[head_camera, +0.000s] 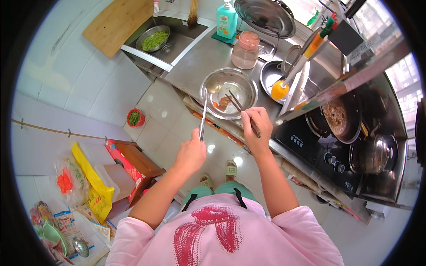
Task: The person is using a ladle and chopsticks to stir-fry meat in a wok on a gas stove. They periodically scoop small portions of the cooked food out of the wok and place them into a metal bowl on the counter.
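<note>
My left hand (pixel 191 153) grips the dark handle of a metal ladle (pixel 203 114), whose bowl rests inside a stainless steel basin (pixel 251 86) on the counter. In my right hand (pixel 257 128) is a pair of dark chopsticks (pixel 238 103), tips reaching down into the same basin. Reddish and brown food bits (pixel 222 103) lie on the basin's bottom, close to the chopstick tips; whether the tips touch them I cannot tell. Behind the basin stands a clear jar (pixel 245 55) with a pink lid.
A second metal bowl (pixel 268 71) and a yellow brush (pixel 280 90) are to the right. Farther right, a pan (pixel 346 129) of brown food sits on the gas stove (pixel 299 143) beside a lidded pot (pixel 372 154). The sink (pixel 186 36) holds a bowl of sliced greens (pixel 154 40).
</note>
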Tool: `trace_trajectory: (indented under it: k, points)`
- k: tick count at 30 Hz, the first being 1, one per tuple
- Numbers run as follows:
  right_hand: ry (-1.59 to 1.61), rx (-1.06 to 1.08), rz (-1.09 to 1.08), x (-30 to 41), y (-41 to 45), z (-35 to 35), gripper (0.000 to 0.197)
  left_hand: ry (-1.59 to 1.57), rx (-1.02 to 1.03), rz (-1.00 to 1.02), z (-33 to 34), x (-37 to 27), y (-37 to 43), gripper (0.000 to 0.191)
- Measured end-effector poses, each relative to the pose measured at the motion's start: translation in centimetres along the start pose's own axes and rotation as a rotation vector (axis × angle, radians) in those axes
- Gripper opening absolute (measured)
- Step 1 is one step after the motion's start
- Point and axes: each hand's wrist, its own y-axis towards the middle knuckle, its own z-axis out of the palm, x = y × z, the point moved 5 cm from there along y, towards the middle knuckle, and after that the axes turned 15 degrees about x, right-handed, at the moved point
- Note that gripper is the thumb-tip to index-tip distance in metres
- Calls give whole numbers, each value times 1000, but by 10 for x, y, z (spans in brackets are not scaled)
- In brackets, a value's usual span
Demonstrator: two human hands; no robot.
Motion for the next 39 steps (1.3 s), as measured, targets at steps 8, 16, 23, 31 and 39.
trace_trajectory:
  k: [8, 16, 23, 31, 39]
  points:
    - [-19, -272, -20, 79, -46, -73, 3, -1184, 507, -7, -31, -30, -71, 39]
    - [-69, -666, -29, 147, -144, -227, 10, -1258, 858, 118, -42, -101, -148, 44]
    - [-20, -696, 182, 53, -145, -326, 10, -904, 798, 367, -2, -226, -102, 37]
    - [128, -287, 322, -95, -55, -363, 19, 73, 169, 471, 33, -331, 5, 22]
    - [-15, -173, 171, -137, -17, -343, 15, 234, 171, 328, 56, -374, 36, 24]
